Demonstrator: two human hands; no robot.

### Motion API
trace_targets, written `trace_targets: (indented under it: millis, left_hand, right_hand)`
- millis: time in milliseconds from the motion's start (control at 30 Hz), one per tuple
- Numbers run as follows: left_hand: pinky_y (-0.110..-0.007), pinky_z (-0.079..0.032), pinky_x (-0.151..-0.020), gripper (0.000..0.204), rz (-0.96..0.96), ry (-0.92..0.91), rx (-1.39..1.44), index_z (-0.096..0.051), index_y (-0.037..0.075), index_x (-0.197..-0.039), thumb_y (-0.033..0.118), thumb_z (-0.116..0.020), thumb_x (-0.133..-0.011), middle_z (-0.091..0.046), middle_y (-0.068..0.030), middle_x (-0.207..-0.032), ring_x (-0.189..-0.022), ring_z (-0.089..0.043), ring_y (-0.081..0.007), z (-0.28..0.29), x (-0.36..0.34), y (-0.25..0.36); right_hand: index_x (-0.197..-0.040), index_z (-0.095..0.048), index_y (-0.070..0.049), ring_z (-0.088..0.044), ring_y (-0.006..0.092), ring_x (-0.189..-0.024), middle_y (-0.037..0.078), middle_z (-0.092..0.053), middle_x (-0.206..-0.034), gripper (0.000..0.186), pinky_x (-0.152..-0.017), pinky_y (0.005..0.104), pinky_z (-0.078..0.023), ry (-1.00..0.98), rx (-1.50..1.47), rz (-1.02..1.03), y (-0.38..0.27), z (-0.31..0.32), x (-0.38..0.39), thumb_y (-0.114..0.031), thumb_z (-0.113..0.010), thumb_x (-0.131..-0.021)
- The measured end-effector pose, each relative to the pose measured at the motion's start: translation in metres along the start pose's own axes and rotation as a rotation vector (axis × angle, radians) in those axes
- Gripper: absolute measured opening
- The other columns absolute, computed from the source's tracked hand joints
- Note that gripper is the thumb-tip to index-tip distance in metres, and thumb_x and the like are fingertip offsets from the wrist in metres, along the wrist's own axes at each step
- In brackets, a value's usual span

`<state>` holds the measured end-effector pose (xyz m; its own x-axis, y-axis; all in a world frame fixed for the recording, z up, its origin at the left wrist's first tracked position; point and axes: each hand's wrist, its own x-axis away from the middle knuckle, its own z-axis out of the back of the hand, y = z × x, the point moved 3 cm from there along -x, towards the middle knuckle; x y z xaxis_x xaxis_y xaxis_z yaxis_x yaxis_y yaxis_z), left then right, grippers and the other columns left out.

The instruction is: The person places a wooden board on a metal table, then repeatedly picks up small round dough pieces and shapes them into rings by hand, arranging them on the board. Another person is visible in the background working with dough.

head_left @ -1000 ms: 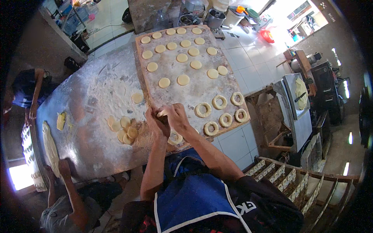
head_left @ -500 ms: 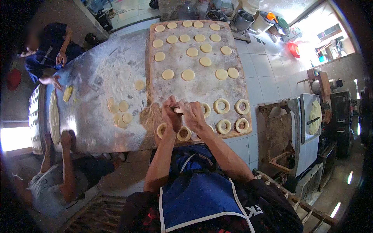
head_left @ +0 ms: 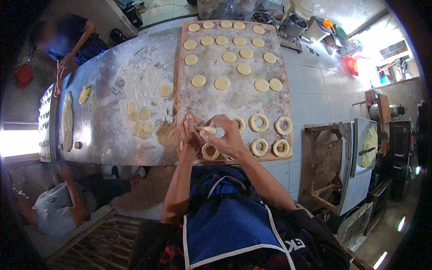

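Both my hands are over the near part of a floured wooden board (head_left: 234, 104). My left hand (head_left: 190, 135) and my right hand (head_left: 220, 135) are closed around a small pale piece of dough (head_left: 206, 129), partly hidden by the fingers. Several dough rings (head_left: 258, 123) lie beside and below them, and several flat dough rounds (head_left: 222, 83) cover the back part of the board. More thin rounds (head_left: 144, 112) lie on the floured metal table (head_left: 112, 144) to the left, near a long dough roll (head_left: 67, 121) and a yellow lump (head_left: 85, 95).
One co-worker (head_left: 72, 36) is at the table's far left, another (head_left: 58, 207) low at the near left. At right stand a wooden frame (head_left: 321, 162), a metal tray (head_left: 362, 168) with dough and a knife, and buckets (head_left: 294, 27) at the back. Slatted racks (head_left: 90, 243) are at lower left.
The view has shifted, so the board sits higher in the picture. My hands have moved slightly apart while still holding the dough. The left co-worker's hands moved to the table's far end.
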<state>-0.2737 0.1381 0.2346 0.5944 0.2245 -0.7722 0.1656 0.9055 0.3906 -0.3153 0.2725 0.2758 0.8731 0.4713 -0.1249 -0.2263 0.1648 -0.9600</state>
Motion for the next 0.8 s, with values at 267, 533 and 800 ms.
trace_targets:
  millis: [267,533,800]
  left_hand:
    - [-0.049,-0.045,-0.082,0.018,0.448,-0.541,0.121,-0.064,0.0,-0.1,0.007,-0.063,-0.083,-0.062,-0.02,-0.095,-0.09,-0.059,-0.0405,-0.01,-0.02,-0.021]
    - [-0.047,-0.041,-0.095,0.026,0.333,-0.528,0.124,-0.066,0.005,-0.103,0.018,-0.072,-0.081,-0.062,-0.0156,-0.103,-0.104,-0.054,-0.0379,0.01,-0.008,-0.034]
    - [-0.051,-0.039,-0.096,0.031,0.578,-0.382,-0.613,-0.066,0.007,-0.107,0.023,-0.072,-0.081,-0.064,-0.0145,-0.105,-0.109,-0.056,-0.0341,0.085,-0.021,-0.189]
  right_hand:
    - [-0.119,-0.054,0.001,-0.055,0.0407,-0.097,0.023,-0.055,-0.106,0.051,-0.084,0.0492,-0.045,0.116,0.691,-0.039,0.009,0.018,0.006,-0.011,-0.073,-0.074]
    - [-0.108,-0.062,-0.003,-0.053,0.0385,-0.094,0.017,-0.055,-0.097,0.037,-0.083,0.0475,-0.045,0.018,0.636,0.068,-0.001,-0.016,0.017,-0.008,-0.071,-0.073]
    - [-0.109,-0.065,-0.005,-0.055,0.0381,-0.097,0.018,-0.061,-0.098,0.032,-0.087,0.0462,-0.045,0.044,0.49,0.02,-0.013,-0.064,0.001,-0.007,-0.067,-0.077]
